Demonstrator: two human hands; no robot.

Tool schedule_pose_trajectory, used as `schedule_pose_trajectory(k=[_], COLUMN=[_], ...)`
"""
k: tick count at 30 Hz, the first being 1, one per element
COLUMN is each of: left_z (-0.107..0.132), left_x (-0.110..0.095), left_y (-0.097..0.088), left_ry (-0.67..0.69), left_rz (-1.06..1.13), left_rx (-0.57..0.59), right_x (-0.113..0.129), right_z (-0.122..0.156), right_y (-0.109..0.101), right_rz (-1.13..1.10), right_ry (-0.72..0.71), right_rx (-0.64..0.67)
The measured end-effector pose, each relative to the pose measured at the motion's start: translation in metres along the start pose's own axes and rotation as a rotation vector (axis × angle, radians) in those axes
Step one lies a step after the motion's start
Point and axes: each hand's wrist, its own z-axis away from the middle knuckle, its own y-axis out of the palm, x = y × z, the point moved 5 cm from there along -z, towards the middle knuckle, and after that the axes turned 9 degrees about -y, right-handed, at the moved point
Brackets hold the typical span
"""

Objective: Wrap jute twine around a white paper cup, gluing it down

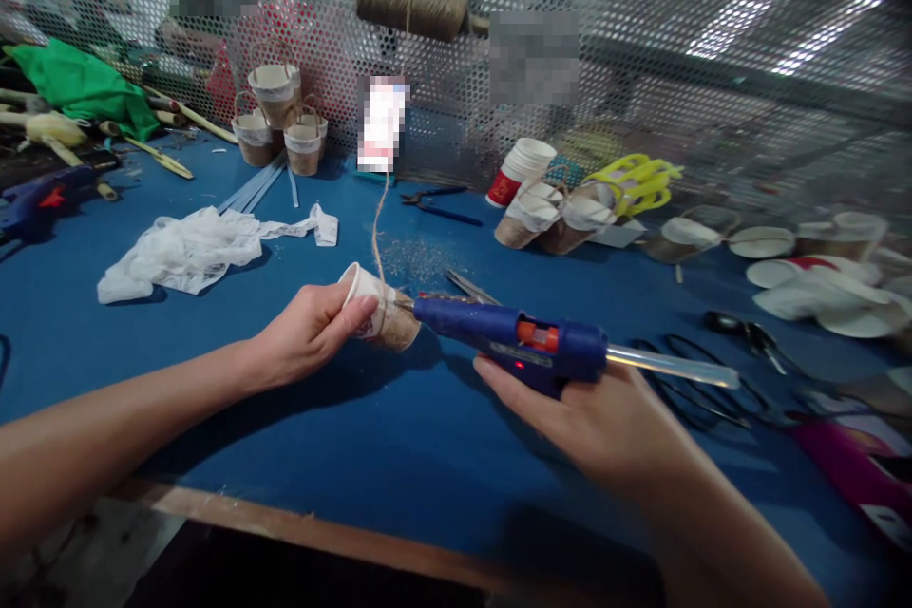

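Note:
My left hand (320, 328) is closed around a paper cup (365, 283) tilted on its side, its rim toward the upper left. Twine covers the cup's lower part near the base. A loose strand of twine (377, 228) runs up from the cup toward the spool (413, 8) on the mesh. In my right hand (577, 418) is a blue hot glue gun (491, 328) with a clear glue stick (674, 366) out of its back and a red light lit. Its nozzle is at the cup's twine-wrapped side; whether it touches I cannot tell.
White lace fabric (192, 252) lies at left, with finished little twine baskets (275, 104) behind it. Pliers (442, 207) and scissors (470, 285) lie beyond the cup. Stacked paper cups (523, 166) and more baskets stand at back right. Black-handled scissors (745, 332) and cable lie right.

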Motion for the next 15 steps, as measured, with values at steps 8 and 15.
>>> schedule_pose_trajectory(k=[8,15], left_z=[0.001,0.004], left_x=[-0.004,-0.015], left_y=[-0.002,-0.003], left_ry=[0.084,0.276], left_rz=[-0.038,-0.140], left_rx=[-0.004,-0.026], right_x=[-0.012,-0.012], right_z=[0.008,0.001], right_y=[0.007,0.000], right_rz=[-0.022,-0.135], right_ry=[0.152,0.244], right_rx=[0.039,0.083])
